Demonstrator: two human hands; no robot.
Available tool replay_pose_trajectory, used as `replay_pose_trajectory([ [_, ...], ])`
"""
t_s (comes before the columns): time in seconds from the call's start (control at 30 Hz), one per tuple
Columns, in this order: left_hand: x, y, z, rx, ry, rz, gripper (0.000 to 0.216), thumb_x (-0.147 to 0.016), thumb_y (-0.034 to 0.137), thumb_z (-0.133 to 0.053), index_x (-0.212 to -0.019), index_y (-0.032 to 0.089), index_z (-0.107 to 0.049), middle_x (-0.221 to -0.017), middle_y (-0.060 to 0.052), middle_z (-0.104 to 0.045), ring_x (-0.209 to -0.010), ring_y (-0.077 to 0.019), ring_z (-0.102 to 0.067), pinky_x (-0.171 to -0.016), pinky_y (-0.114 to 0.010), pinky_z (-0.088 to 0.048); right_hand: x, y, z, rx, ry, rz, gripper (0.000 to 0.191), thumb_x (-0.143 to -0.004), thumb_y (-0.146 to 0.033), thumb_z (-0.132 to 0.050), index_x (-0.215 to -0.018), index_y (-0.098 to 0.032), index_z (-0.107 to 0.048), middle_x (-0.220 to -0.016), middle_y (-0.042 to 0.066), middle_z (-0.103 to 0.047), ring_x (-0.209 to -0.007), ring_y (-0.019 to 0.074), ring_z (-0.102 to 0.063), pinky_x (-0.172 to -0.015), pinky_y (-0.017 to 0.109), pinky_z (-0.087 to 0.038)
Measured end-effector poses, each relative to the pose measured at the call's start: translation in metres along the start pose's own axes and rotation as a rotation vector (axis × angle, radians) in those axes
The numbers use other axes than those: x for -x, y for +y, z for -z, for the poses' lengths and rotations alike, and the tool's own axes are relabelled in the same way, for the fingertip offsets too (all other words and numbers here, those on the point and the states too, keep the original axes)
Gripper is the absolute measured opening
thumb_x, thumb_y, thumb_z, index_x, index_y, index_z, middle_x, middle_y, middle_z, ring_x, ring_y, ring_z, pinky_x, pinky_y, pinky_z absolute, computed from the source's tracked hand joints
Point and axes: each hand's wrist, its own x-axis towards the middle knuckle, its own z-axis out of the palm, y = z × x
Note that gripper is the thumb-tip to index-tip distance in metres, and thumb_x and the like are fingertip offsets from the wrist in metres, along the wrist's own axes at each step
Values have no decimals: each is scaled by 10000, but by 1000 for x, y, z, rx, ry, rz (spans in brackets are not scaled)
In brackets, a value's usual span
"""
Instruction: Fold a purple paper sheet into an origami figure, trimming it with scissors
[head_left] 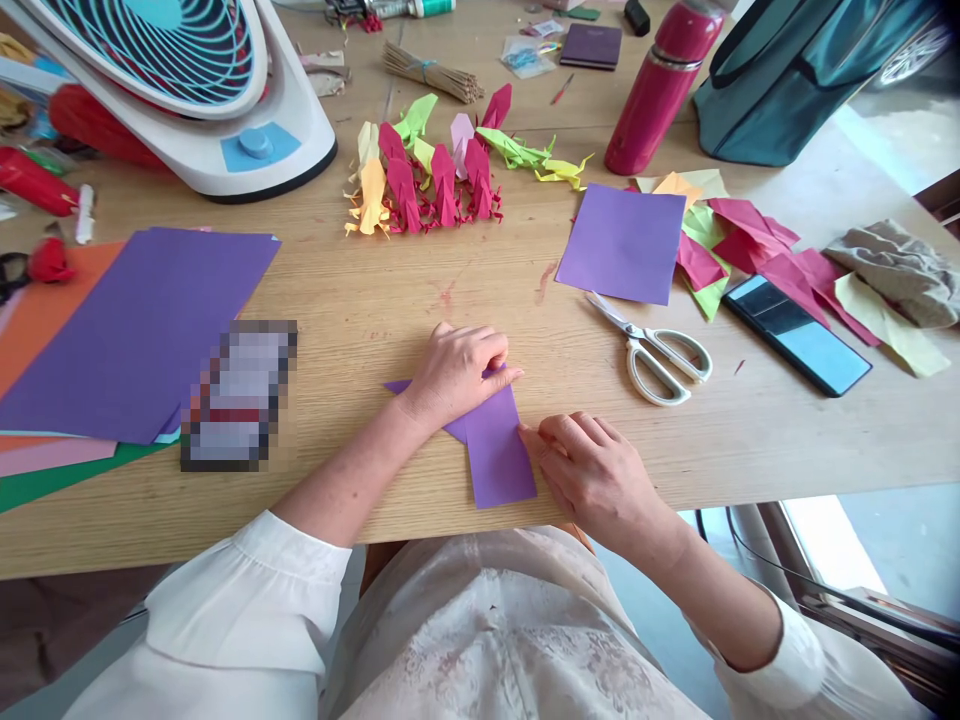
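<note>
A folded piece of purple origami paper (501, 455) lies near the table's front edge, with a narrow upright panel and a pointed flap out to the left. My left hand (459, 372) is closed over its upper part, fingers curled and thumb along the top. At the panel's right edge, my right hand (600, 475) is closed too, its fingertips pinching the paper. Flat beyond my hands lies a purple square sheet (622, 243). White-handled scissors (656, 355) rest just below that square, blades partly apart.
Folded paper figures (431, 180) stand in a cluster at the back. A fan (270, 150), coloured sheets (135, 330) and a blurred-out device (240, 400) are on the left. To the right are a phone (799, 335), paper pieces (757, 240), a flask (660, 95) and a bag (772, 100).
</note>
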Motion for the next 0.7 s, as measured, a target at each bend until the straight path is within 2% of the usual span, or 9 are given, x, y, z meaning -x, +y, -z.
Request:
replay_pose_trajectory([
  [0.27,-1,0,0,29,15,1,323,-845,352,-745,-727,191,-491,-728,46,-597,-681,-147,-548,-720,-311,-286,26,-16,9,-86,10,10,258,-977,-114,-492,-1184,-92,-644,-942,109,-662,-805,220,-552,-686,372,-432],
  [0.47,-1,-1,0,29,17,4,313,-842,350,-745,-730,195,-497,-731,47,-598,-688,-149,-549,-716,-310,-286,39,-27,24,-223,-4,-6,219,-965,-69,-470,-1035,-111,-673,-910,107,-662,-776,205,-525,-665,354,-414],
  [0.6,-1,0,1,41,20,15,316,-833,336,-752,-720,193,-493,-723,50,-601,-686,-146,-557,-714,-306,-290,40,-26,29,-378,-16,-2,173,-950,-85,-504,-941,-145,-666,-920,88,-653,-748,181,-498,-664,339,-404],
  [0.7,0,1,1,28,23,10,287,-875,335,-702,-726,193,-502,-727,40,-610,-700,-153,-576,-714,-311,-295,30,-17,25,-389,16,-30,173,-965,-110,-495,-1016,-147,-657,-952,88,-649,-780,185,-516,-693,346,-421],
])
